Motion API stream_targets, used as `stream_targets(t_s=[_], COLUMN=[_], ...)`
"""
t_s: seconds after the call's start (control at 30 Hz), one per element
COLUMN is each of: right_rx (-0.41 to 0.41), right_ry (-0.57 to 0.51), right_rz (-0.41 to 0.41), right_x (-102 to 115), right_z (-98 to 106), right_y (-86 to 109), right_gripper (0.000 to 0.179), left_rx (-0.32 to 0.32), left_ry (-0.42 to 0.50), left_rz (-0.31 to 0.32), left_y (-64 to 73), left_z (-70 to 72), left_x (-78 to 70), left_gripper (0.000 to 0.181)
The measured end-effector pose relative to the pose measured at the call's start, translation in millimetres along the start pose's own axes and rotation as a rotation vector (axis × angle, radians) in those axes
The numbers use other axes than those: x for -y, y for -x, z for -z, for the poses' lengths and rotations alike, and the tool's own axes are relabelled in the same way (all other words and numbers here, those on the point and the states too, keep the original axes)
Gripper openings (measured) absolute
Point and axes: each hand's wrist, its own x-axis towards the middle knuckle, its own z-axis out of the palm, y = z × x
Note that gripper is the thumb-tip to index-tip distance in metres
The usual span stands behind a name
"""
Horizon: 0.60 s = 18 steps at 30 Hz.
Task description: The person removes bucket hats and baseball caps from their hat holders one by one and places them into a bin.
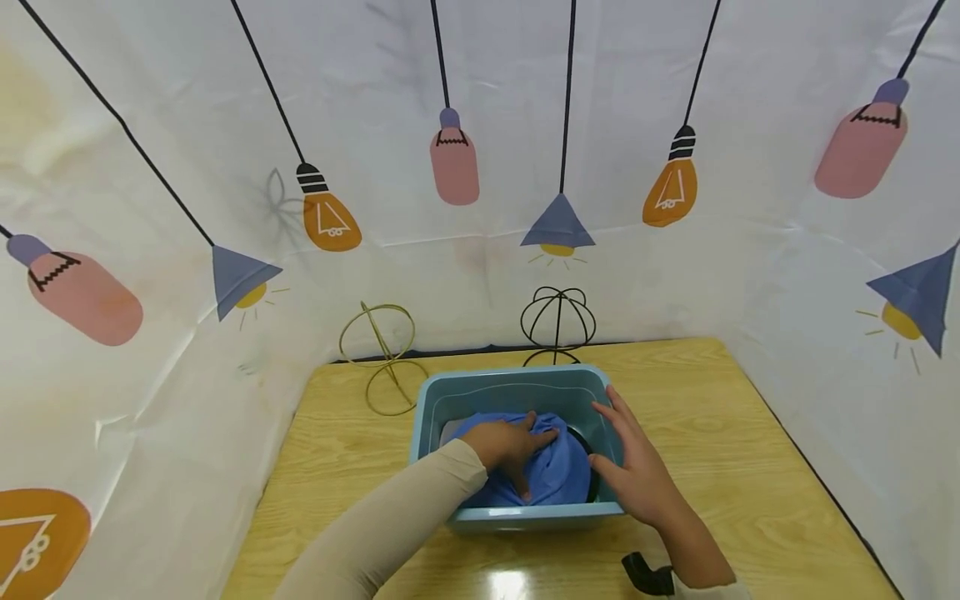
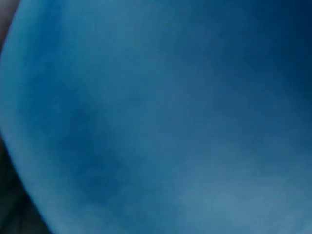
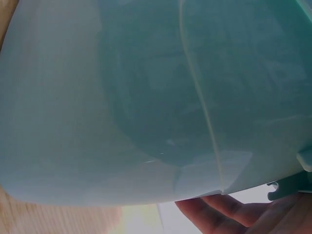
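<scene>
A teal plastic tub (image 1: pixel 517 379) stands on the wooden table, with a crumpled blue cloth (image 1: pixel 564 475) bunched inside it. My left hand (image 1: pixel 510 450) reaches down into the tub and rests on the cloth, fingers spread. Blurred blue cloth (image 2: pixel 161 117) fills most of the left wrist view. At the tub's right rim is my right hand (image 1: pixel 637 467), thumb and fingers apart and loosely bent over the edge. The right wrist view shows the fingers (image 3: pixel 214 214) beside the tub's wall (image 3: pixel 146 107). A dark curved edge (image 1: pixel 595 483) shows to the right of the cloth.
Behind the tub stand a gold wire ornament (image 1: pixel 388 358) and a black wire frame (image 1: pixel 558 321). The wooden table (image 1: pixel 750 467) extends to both sides. A white sheet printed with lamps (image 1: pixel 495 275) hangs around its back and sides.
</scene>
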Motion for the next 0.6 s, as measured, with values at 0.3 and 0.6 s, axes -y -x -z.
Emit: stream_targets(t_s=[0.3,0.6], right_rx=[0.013,0.019], right_ry=[-0.022,-0.027], right_rz=[-0.023,-0.028], right_x=[1,2], right_z=[0,3], right_y=[2.0,0.8], right_gripper=[0.071,0.072], left_rx=[-0.001,-0.016], left_ry=[0.012,0.056], left_rz=[-0.002,-0.040], left_y=[5.1,14.9], left_z=[8.0,19.0], left_x=[2.6,4.9], left_gripper=[0.115,0.114])
